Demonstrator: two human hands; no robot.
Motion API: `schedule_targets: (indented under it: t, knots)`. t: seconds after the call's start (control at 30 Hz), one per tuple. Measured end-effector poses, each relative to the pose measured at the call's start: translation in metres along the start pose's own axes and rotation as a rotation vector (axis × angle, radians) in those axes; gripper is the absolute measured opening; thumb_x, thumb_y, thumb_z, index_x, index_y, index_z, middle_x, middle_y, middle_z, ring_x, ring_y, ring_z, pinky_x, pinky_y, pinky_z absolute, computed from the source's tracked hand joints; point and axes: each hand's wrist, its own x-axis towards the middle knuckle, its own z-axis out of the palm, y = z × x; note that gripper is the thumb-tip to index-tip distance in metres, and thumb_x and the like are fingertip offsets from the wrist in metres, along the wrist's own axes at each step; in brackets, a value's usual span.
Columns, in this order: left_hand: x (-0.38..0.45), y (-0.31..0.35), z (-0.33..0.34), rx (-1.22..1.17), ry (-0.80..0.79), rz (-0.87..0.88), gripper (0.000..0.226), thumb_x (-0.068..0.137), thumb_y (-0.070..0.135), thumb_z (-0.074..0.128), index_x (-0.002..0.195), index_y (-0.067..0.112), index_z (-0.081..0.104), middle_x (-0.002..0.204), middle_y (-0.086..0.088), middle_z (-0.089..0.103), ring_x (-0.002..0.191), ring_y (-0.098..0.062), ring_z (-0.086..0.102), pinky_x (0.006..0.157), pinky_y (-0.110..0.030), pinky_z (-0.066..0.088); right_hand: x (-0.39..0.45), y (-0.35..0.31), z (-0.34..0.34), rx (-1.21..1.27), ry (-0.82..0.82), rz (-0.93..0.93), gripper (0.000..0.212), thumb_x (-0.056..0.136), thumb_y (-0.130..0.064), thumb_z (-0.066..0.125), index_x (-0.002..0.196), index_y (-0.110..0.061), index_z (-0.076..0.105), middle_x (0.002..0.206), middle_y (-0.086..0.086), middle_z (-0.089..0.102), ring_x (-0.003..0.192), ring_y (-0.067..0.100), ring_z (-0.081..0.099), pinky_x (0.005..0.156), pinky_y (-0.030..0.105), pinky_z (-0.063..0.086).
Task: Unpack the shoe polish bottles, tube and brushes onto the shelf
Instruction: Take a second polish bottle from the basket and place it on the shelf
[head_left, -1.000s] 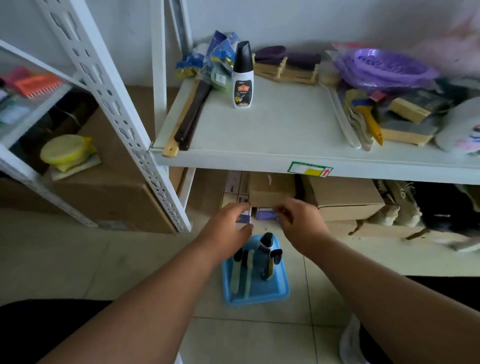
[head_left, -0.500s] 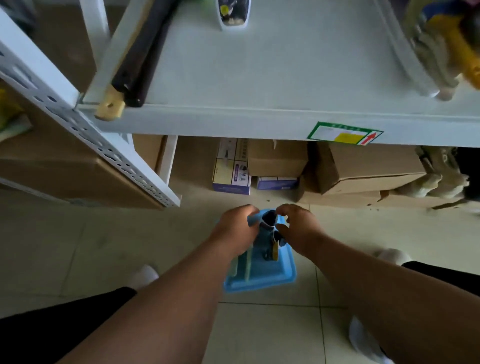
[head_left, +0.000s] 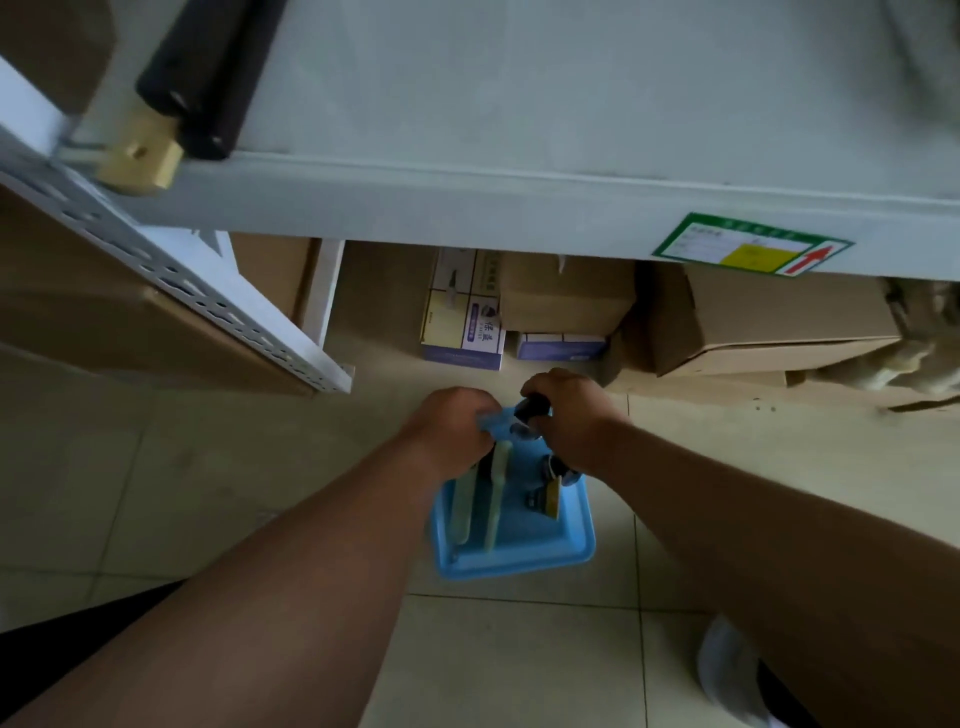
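— Under both hands?
— Blue tray on floor tiles. Inside: two pale brushes lying lengthwise below left hand; yellow-labelled bottle below right hand; black-capped bottle at far end, between the hands.
— Grip?
— Right fingers curled round the black cap. Left fingers curled at tray's far rim; whether gripping rim or a brush, cannot tell.
— Tube?
— Not made out.
— Beyond the hands?
— Purple-and-white cartons and brown cardboard boxes under white shelf. Green-and-yellow label on shelf edge, up-right of right hand. Dark rolled handles with tan wooden end, up-left of left hand. Perforated white upright left.
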Motion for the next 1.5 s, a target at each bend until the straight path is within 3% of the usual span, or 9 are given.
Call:
schedule_targets:
  t: [0.27, 0.43, 0.63, 0.77, 0.93, 1.07, 1.2, 1.4, 1.5]
  knots:
    - [-0.057, 0.026, -0.051, 0.08, 0.05, 0.045, 0.041, 0.088, 0.013, 0.079, 0.128, 0.023, 0.075, 0.132, 0.002, 0.072, 0.12, -0.018, 0.068, 0.107, -0.035, 0.053, -0.07, -0.072, -0.074, -0.066, 0.073, -0.23, 0.031, 0.091, -0.013, 0.068, 0.121, -0.018, 0.07, 0.114, 0.002, 0.068, 0.104, 0.02, 0.064, 0.09, 0.033, 0.051]
    - [-0.113, 0.053, -0.11, 0.099, 0.0, 0.11, 0.052, 0.079, 0.029, 0.093, 0.128, 0.029, 0.075, 0.113, 0.007, 0.072, 0.103, -0.017, 0.071, 0.092, -0.032, 0.058, -0.128, -0.118, -0.125, -0.053, 0.092, -0.364, 0.031, 0.09, -0.015, 0.071, 0.121, -0.019, 0.071, 0.113, 0.001, 0.07, 0.103, 0.019, 0.064, 0.092, 0.035, 0.051]
    - [-0.177, 0.092, -0.159, -0.107, 0.101, 0.286, 0.023, 0.081, 0.033, 0.087, 0.104, 0.038, 0.085, 0.09, 0.017, 0.082, 0.086, 0.003, 0.075, 0.071, -0.014, 0.053, -0.175, -0.151, -0.189, 0.222, 0.274, -0.421, 0.041, 0.089, -0.022, 0.077, 0.126, -0.037, 0.067, 0.107, -0.017, 0.072, 0.089, 0.002, 0.067, 0.078, 0.005, 0.046]
    - [-0.194, 0.121, -0.174, -0.323, 0.157, 0.402, 0.024, 0.088, 0.025, 0.086, 0.108, 0.037, 0.084, 0.099, 0.018, 0.083, 0.094, 0.001, 0.077, 0.081, -0.019, 0.056, -0.188, -0.161, -0.227, 0.466, 0.414, -0.449, 0.043, 0.09, -0.028, 0.077, 0.129, -0.038, 0.063, 0.107, -0.018, 0.071, 0.094, -0.002, 0.068, 0.075, 0.012, 0.055]
    - [-0.181, 0.147, -0.192, -0.511, 0.326, 0.461, 0.019, 0.091, 0.022, 0.085, 0.107, 0.033, 0.084, 0.095, 0.004, 0.084, 0.084, -0.018, 0.078, 0.077, -0.039, 0.062, -0.173, -0.155, -0.239, 0.468, 0.447, -0.433, 0.029, 0.089, -0.028, 0.078, 0.114, -0.04, 0.069, 0.099, -0.026, 0.071, 0.087, -0.005, 0.069, 0.066, 0.007, 0.051]
    - [-0.156, 0.167, -0.214, -0.515, 0.42, 0.508, 0.025, 0.094, 0.024, 0.082, 0.113, 0.041, 0.082, 0.099, 0.011, 0.083, 0.09, -0.015, 0.078, 0.075, -0.031, 0.065, -0.142, -0.15, -0.245, 0.482, 0.559, -0.415, 0.028, 0.091, -0.024, 0.075, 0.113, -0.04, 0.067, 0.098, -0.024, 0.072, 0.088, -0.002, 0.069, 0.067, 0.009, 0.053]
    - [-0.115, 0.185, -0.231, -0.598, 0.547, 0.524, 0.024, 0.089, 0.024, 0.086, 0.11, 0.036, 0.084, 0.097, 0.01, 0.084, 0.092, -0.025, 0.078, 0.082, -0.045, 0.067, -0.101, -0.146, -0.254, 0.55, 0.69, -0.349, 0.03, 0.087, -0.027, 0.079, 0.111, -0.038, 0.064, 0.096, -0.018, 0.072, 0.084, 0.001, 0.069, 0.066, 0.013, 0.055]
    - [-0.058, 0.193, -0.228, -0.572, 0.579, 0.538, 0.017, 0.087, 0.031, 0.085, 0.099, 0.043, 0.086, 0.086, 0.017, 0.082, 0.076, 0.002, 0.072, 0.075, -0.027, 0.059, -0.049, -0.141, -0.259, 0.623, 0.701, -0.345, 0.019, 0.088, -0.029, 0.075, 0.107, -0.031, 0.07, 0.096, -0.026, 0.073, 0.084, -0.007, 0.07, 0.066, 0.003, 0.046]
    - [-0.041, 0.194, -0.221, -0.511, 0.579, 0.513, 0.012, 0.089, 0.028, 0.083, 0.094, 0.037, 0.087, 0.081, 0.017, 0.081, 0.073, 0.003, 0.072, 0.071, -0.017, 0.053, -0.033, -0.131, -0.254, 0.635, 0.584, -0.323, 0.022, 0.085, -0.039, 0.07, 0.104, -0.028, 0.07, 0.09, -0.016, 0.076, 0.083, -0.001, 0.071, 0.072, 0.015, 0.052]
